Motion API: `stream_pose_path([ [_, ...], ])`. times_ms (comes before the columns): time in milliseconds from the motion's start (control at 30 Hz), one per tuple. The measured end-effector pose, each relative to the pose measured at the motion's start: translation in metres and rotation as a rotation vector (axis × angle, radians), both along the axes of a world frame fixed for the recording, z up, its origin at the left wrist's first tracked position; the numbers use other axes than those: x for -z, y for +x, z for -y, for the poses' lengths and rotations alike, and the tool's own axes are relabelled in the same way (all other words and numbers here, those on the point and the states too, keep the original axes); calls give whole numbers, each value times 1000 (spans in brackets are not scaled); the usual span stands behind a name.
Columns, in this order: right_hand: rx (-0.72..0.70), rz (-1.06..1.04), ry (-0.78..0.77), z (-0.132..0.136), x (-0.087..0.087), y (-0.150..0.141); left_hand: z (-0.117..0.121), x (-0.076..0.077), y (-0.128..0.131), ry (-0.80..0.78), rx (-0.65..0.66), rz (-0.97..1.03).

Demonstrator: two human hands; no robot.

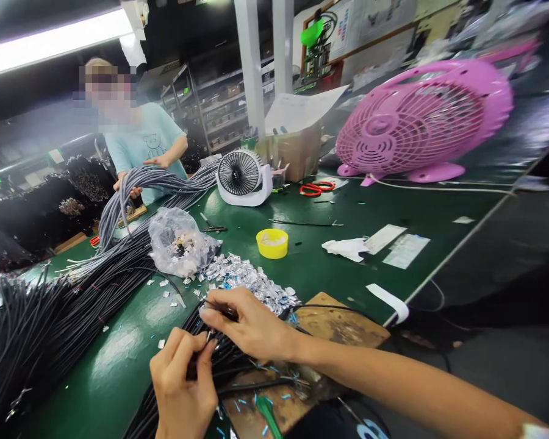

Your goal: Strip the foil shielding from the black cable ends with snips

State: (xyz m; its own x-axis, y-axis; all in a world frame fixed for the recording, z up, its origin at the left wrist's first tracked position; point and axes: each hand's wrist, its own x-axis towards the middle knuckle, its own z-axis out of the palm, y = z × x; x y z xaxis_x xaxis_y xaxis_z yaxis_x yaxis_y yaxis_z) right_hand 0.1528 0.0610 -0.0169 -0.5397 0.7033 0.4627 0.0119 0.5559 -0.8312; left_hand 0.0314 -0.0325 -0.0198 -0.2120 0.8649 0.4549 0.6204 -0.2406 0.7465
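Apparently preparing slim silvery wire (209, 335), pinched in left hand (185, 375); cannot tell right hand's (249, 323) hold; next, likely needs steadying.

Black cables (231, 356), silver scraps (251, 283), green tabletop (324, 274), pink fan (421, 122)

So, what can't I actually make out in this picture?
All in the head view:
Small piece at the left hand's fingertips: mostly covered by that hand.
Dark object in the right hand: mostly covered by that hand.
Green handle: cut off by the bottom edge.
Paper slips right of the yellow dish: any print is too small to read.
Cardboard box: inside hidden, partly by the white sheet.
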Motion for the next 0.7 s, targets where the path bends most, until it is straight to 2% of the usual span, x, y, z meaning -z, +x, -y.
stream_pose_path([
  [133, 181, -68, -132, -9, 0, -5, -3, 5, -1, 73, 4, -38],
  [200, 141, -107, -196, -9, -2, -5, -6, 7, -6, 113, -23, -43],
  [267, 11, -88, -203, -6, -3, -3, -8, 7, -9, 144, -49, -43],
  [333, -85, -50, -138, -2, -3, -2, -8, 5, -9, 142, -73, -42],
  [367, -90, -44, -77, -1, -3, -2, -7, 5, -9, 123, -87, -37],
  [500, 32, -86, 269, 0, 0, 0, -8, 6, -7, 31, -95, 11],
  [567, 76, -128, 347, 1, 3, 3, -10, 9, -9, 0, -94, 43],
  [633, 142, -202, 264, 5, 6, 10, -12, 13, -10, -5, -104, 66],
  [700, 146, -237, 60, 12, 10, 19, -14, 16, -9, 10, -110, 87],
])
